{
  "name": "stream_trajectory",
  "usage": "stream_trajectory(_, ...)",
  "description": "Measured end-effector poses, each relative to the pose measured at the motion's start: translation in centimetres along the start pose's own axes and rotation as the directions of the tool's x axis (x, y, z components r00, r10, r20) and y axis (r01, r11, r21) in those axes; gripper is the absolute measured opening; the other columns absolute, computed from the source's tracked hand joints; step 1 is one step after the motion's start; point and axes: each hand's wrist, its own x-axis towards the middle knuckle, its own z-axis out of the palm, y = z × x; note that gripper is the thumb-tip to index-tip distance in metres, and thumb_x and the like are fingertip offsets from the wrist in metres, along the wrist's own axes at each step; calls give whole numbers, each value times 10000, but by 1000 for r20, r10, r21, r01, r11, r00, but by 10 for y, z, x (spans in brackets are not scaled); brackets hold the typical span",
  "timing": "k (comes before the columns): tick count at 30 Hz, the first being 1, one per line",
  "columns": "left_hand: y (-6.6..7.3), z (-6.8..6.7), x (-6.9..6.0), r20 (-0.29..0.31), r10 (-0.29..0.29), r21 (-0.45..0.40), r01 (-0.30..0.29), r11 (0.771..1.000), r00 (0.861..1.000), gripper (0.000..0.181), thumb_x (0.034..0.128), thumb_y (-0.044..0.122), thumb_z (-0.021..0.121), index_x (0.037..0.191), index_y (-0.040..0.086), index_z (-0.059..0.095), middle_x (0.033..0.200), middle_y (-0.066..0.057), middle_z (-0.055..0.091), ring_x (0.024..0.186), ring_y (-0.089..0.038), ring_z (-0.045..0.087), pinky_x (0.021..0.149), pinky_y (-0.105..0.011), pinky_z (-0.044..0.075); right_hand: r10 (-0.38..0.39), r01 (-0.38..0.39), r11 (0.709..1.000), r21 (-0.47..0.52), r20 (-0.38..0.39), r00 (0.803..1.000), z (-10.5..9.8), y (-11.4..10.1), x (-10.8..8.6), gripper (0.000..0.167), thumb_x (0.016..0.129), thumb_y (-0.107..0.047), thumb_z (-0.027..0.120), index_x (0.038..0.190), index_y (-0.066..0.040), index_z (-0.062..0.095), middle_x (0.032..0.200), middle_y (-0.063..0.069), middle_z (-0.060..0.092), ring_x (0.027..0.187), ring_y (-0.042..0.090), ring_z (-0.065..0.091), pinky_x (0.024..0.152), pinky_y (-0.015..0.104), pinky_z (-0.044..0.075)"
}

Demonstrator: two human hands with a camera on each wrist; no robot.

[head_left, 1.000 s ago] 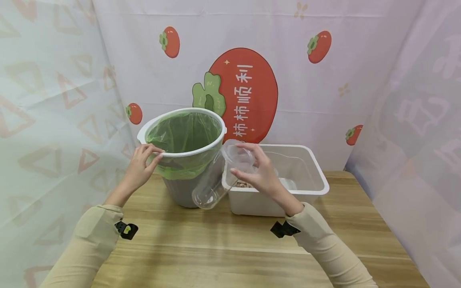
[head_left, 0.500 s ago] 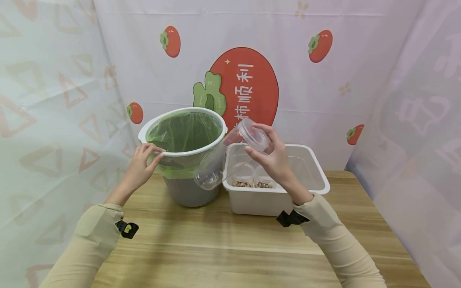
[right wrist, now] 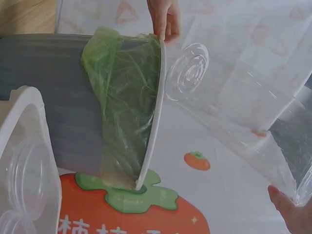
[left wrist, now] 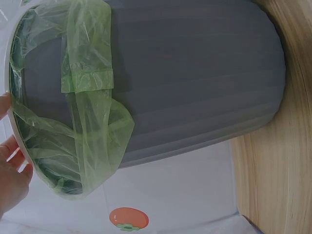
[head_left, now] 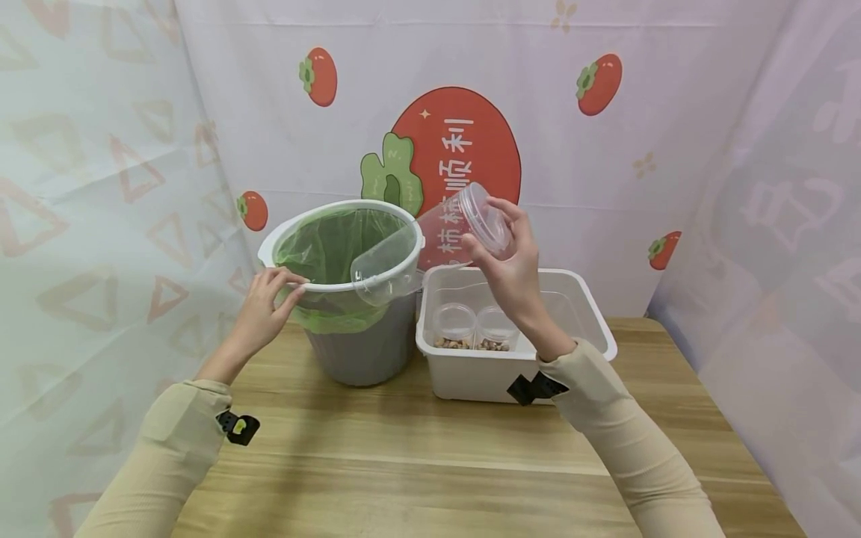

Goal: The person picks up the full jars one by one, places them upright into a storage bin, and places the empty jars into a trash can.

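Observation:
My right hand [head_left: 509, 258] grips a tall clear plastic jar [head_left: 424, 243] by its lidded end. The jar slants down to the left, and its base [right wrist: 187, 70] overlaps the near right rim of the trash can [head_left: 363, 355] in the head view; the right wrist view has that base just beyond the rim. No contents show inside the jar. My left hand [head_left: 264, 306] pinches the near left rim of the grey can, fingers over the white rim ring [left wrist: 14, 126] and thumb outside. A green bag [left wrist: 92, 112] lines the can and folds over its outside.
Right of the can stands a white plastic tub [head_left: 484, 377]. Two clear lidded jars [head_left: 455, 325] with brown pieces at the bottom sit in its left part. A wooden table [head_left: 403, 471] bears both, with printed cloth behind.
My right hand has lifted the jar from in front of the tub and can, up to the can's rim. The jars in the tub have come into sight. My left hand has stayed put.

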Motion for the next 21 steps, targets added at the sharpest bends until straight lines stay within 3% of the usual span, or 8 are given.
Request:
stream_trajectory(5,0,0,0,2,-7,-3,7,1000,1000,121,880,59,526,962,-12,580,1015,-199,461,990,-387,362,809,-522,260,-7,7,998,63,-5,1000,9,3,9,498,776,-50,622,1211,-3,385,1105,112,469,931,236,536,715,311,502)
stream_trajectory(21,1,0,0,1,-10,-9,10,1000,1000,117,874,52,533,959,-13,581,1014,-200,461,997,-390,358,819,-523,256,94,-96,988,-125,-25,995,31,20,32,524,808,-184,633,1253,-88,372,1213,87,378,987,165,482,667,311,511)
